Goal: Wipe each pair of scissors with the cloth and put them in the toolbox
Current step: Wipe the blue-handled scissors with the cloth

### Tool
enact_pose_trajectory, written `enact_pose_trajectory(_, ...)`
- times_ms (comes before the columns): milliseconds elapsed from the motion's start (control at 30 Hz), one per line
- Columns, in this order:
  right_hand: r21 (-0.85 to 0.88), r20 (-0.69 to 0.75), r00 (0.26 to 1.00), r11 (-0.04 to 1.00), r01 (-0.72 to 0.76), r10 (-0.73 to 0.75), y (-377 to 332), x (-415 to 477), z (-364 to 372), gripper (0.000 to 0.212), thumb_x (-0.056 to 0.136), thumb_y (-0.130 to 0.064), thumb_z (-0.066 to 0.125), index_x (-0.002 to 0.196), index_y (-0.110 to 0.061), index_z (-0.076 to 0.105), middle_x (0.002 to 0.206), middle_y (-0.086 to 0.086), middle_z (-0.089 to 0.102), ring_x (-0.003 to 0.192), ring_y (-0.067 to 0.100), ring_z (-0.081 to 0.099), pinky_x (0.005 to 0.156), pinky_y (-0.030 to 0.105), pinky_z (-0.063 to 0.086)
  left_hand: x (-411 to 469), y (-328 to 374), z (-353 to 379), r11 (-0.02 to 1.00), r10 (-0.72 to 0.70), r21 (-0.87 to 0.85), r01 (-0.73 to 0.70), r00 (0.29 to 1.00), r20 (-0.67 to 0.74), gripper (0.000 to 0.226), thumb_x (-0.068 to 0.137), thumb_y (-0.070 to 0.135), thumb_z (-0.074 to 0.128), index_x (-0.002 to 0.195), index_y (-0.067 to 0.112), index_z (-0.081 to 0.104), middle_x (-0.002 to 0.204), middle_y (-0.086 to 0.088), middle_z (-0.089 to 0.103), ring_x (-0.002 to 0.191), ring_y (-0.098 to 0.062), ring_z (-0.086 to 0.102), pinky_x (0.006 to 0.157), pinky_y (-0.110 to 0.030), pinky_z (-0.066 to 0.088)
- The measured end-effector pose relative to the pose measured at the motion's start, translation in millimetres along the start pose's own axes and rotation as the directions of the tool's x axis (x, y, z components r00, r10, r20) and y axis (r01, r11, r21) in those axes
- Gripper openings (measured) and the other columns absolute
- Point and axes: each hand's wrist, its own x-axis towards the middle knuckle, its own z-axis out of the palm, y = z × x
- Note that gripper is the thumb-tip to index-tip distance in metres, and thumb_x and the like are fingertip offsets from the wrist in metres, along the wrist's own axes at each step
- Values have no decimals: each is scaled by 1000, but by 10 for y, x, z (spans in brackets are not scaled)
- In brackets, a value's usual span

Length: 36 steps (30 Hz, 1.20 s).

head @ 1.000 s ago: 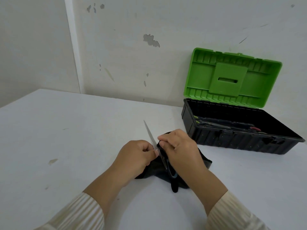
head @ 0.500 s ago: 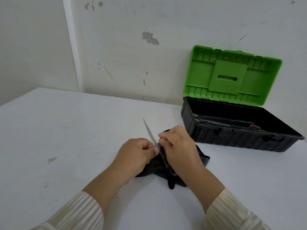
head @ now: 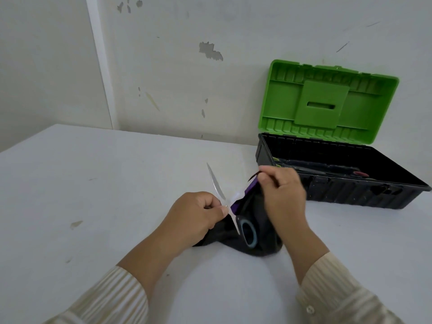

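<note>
Since half a second ago the right grip [head: 284, 195] has swung up and to the right, toward the toolbox, drawing a fold of the cloth [head: 264, 242] with it, while the left grip [head: 196, 218] has stayed where it was. Nearest, two striped cream sleeves [head: 112, 298] come in at the bottom edge, which cuts them off. They reach over a white worktop [head: 93, 195] with a few faint scuffs on its left half. The black cloth lies bunched there between the wrists, with a purple patch showing at its lifted part. The left grip is curled tight and pinches the scissors [head: 216, 183] near the pivot. One blade points up and away, and a blue-ringed handle loop rests on the cloth. The second blade is blurred and hard to trace. The right grip, smeared by motion, pinches the raised cloth edge between curled fingers. Farther right the toolbox [head: 346, 195] stands open on the worktop, its green lid [head: 322, 104] upright by the wall [head: 187, 90]. Dark tools [head: 327, 170] lie inside it, indistinct. The white wall has chipped paint, and a pale vertical strip runs down it at the left.
</note>
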Motion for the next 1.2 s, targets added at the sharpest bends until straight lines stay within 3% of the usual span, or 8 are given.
enact_pose_trajectory(133,270,-43,996,961,-62,76,-60,-42,-106,19,83,-14,64,91,-30,59,83,-7,60,70,1,54,70,10,43,23,20,-36,998,-32,-56,31,999,-24,33,86,16,65,56,13,52,38,9,43,31,-10,27,37,-16,23)
enact_pose_trajectory(267,48,196,945,965,258,-262,-165,-265,131,10,79,-9,68,86,-17,64,81,-11,55,79,3,52,72,4,39,11,21,-27,999,-11,-49,9,999,-45,34,85,16,65,54,14,52,38,7,43,30,-10,29,37,-16,24)
enact_pose_trajectory(500,27,236,904,932,361,-357,-167,-311,226,4,81,-6,65,84,-8,65,83,1,56,80,1,47,73,0,34,23,0,-43,999,28,-31,-29,998,-56,28,86,17,65,60,10,57,42,5,45,32,-10,32,39,-18,26)
enact_pose_trajectory(633,4,133,956,965,262,-261,-99,-182,167,5,81,-6,65,84,-10,64,85,-3,53,79,-1,45,73,0,34,22,-5,-23,999,12,-30,-13,999,-34,28,86,18,65,60,10,56,43,4,45,35,-13,31,40,-19,26)
enact_pose_trajectory(800,25,201,931,952,305,-304,-97,-242,195,6,80,-4,64,81,-10,64,83,0,56,79,4,50,73,8,38,28,-22,-23,1000,4,-23,-5,999,-39,35,85,18,66,53,16,52,44,3,46,36,-15,31,41,-20,27)
enact_pose_trajectory(933,86,33,999,996,-30,27,105,71,20,22,82,-8,62,83,-30,61,94,5,58,76,2,54,76,11,41,5,-11,7,999,-15,-51,15,1000,8,32,86,19,65,57,14,53,46,3,45,36,-14,28,40,-19,25)
enact_pose_trajectory(1033,210,250,966,970,-119,64,63,85,-150,29,81,-7,63,73,-34,64,95,5,62,76,4,57,75,14,43,33,-1,-32,995,-20,-94,17,999,-35,30,87,17,64,59,11,54,45,2,45,35,-13,29,37,-16,24)
enact_pose_trajectory(1200,-12,730,683,998,62,-33,-205,-59,-200,10,80,-29,67,72,-34,65,85,-7,55,81,4,56,78,17,44,50,0,-83,991,-23,-134,12,997,-80,21,86,18,64,72,3,62,47,2,50,36,-15,36,37,-17,26)
